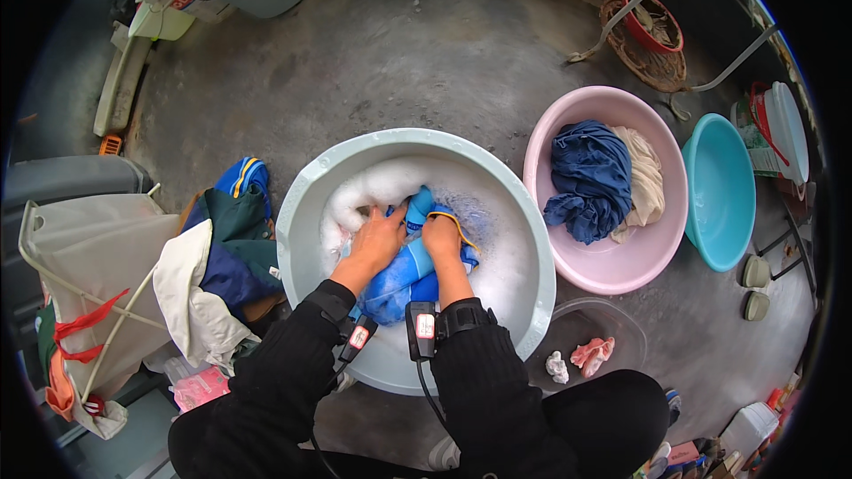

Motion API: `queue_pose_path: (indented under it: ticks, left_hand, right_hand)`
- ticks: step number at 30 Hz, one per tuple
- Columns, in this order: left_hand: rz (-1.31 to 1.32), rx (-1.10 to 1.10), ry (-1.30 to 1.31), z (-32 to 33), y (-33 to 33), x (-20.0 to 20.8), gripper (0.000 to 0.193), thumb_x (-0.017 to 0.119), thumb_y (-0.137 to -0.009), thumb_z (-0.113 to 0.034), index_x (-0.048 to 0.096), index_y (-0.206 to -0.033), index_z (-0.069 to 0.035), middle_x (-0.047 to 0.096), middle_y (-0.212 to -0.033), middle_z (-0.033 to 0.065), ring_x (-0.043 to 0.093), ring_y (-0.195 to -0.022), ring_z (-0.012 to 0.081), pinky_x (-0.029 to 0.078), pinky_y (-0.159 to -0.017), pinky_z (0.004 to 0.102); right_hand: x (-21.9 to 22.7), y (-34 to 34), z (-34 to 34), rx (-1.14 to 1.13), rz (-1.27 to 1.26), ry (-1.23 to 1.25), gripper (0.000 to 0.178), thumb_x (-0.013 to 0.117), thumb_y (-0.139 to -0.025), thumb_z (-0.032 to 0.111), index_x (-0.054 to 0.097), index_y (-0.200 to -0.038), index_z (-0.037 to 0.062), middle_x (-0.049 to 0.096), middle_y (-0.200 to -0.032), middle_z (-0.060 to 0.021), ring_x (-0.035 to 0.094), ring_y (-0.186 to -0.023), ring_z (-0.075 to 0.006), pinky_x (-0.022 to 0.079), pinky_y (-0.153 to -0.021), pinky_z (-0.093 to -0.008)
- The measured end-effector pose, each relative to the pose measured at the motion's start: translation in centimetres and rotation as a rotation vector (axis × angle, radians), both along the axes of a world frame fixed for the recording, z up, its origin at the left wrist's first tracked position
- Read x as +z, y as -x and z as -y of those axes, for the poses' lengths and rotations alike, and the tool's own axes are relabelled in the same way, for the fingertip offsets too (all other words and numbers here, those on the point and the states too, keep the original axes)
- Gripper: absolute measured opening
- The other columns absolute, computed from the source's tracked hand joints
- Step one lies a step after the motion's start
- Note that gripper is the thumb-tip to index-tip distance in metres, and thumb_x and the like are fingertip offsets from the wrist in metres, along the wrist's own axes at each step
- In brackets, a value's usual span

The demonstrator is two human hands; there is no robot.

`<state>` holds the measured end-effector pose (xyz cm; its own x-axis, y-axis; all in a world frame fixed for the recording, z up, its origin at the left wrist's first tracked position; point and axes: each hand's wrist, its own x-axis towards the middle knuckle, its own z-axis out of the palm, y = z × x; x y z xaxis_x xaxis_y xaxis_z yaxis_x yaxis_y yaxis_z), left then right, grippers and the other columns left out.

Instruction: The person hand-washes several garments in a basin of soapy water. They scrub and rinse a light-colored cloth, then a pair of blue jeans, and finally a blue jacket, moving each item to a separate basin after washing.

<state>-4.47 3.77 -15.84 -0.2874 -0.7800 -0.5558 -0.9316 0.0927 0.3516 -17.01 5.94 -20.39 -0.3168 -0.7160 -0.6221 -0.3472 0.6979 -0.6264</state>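
Note:
A blue garment [390, 288] with yellow trim lies wet and bunched in a large pale grey basin [297, 222], amid white suds [404, 173]. My left hand [376, 241] rests on the cloth at its left side, fingers pointing into the foam, their tips partly hidden by suds and fabric. Close beside it, my right hand [441, 238] is closed around a fold near the yellow edge. A lighter blue piece of the cloth stands up between the two hands. Black devices with cables are strapped at both wrists.
Right of the basin stands a pink tub [652, 270] holding navy and cream clothes, then a turquoise basin [721, 195]. A clear shallow basin [621, 315] with small pink and white cloths sits near my knee. At left, clothes [231, 248] lie against a folding hamper [98, 257].

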Motion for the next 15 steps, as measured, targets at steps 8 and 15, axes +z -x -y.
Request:
queue_pose_path:
  ticks: [8,15]
  left_hand:
    - [0.0,-0.228,-0.043,3.1,-1.2,2.7,0.031,0.048,-0.083,-0.007,0.063,-0.109,0.002,0.065,-0.105,0.0244,0.064,-0.094,0.0348,0.05,-0.084,0.0413]
    - [-0.953,0.807,-0.228,-1.0,-0.6,8.2,0.042,0.057,-0.082,-0.009,0.057,-0.123,-0.002,0.062,-0.108,0.0109,0.062,-0.088,0.0152,0.049,-0.073,0.0281]
  right_hand:
    - [0.1,1.3,1.3,0.235,0.145,-0.108,0.036,0.05,-0.086,0.018,0.058,-0.115,-0.0011,0.057,-0.123,-0.0209,0.056,-0.113,-0.0333,0.044,-0.095,-0.0411]
    - [8.5,-1.4,-3.9,-0.93,1.571,0.18,0.032,0.048,-0.094,0.029,0.053,-0.115,0.0055,0.056,-0.115,-0.0098,0.051,-0.109,-0.0254,0.042,-0.093,-0.0441]
